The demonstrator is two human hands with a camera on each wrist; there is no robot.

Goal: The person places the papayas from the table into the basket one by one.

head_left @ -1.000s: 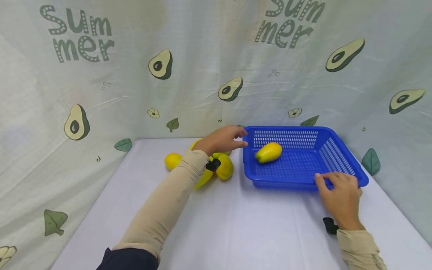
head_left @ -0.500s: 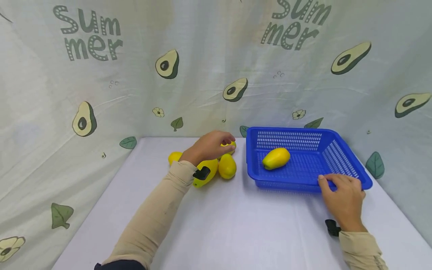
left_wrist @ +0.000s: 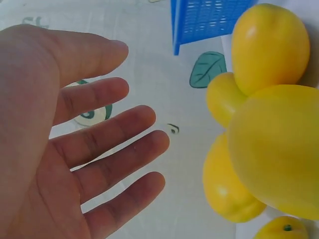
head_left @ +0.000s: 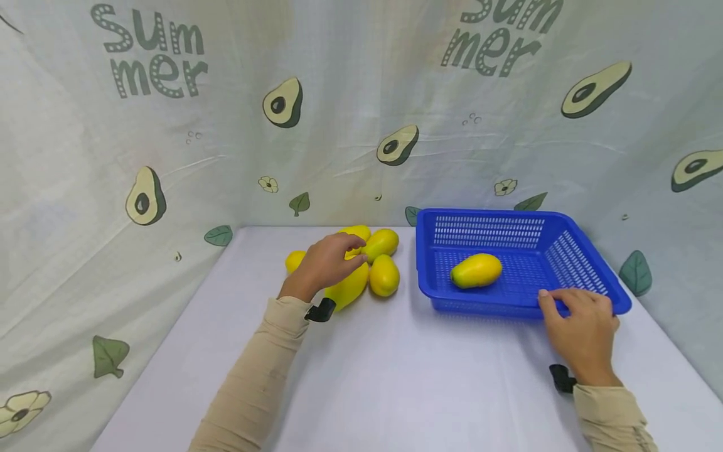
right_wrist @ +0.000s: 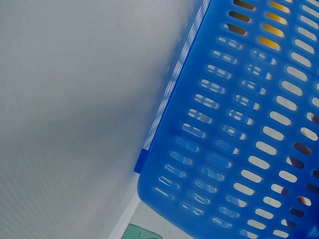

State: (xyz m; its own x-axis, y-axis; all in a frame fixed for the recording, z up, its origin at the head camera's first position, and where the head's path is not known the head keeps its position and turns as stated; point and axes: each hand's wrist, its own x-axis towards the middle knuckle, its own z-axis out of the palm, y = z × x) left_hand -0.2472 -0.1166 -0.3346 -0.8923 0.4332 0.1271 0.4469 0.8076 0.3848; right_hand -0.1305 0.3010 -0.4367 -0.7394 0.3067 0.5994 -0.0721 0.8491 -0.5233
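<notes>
A blue perforated plastic basket (head_left: 486, 309) stands at the right of the table. One yellow fruit with a greenish tip, papaya-like in shape (head_left: 476, 271), lies inside it. My right hand (head_left: 582, 333) holds the basket's near rim by its right corner, thumb on top; fingers show only partly through the slots in the right wrist view. My left hand (head_left: 322, 267) hovers at the cluster of yellow fruits, fingers spread and holding nothing. A large yellow fruit (left_wrist: 279, 149) lies beside that hand in the left wrist view, apart from the fingers.
Around the left hand lie several yellow fruits, among them an upright-lying one (head_left: 385, 276), one behind it (head_left: 381, 243) and one at far left (head_left: 295, 260). A printed cloth backdrop (head_left: 339, 176) rises behind the white table (head_left: 429, 383).
My left hand has moved left, from the basket's edge to over the fruit cluster. The fruit in the basket has shifted right and nearer. My right hand keeps its hold on the rim.
</notes>
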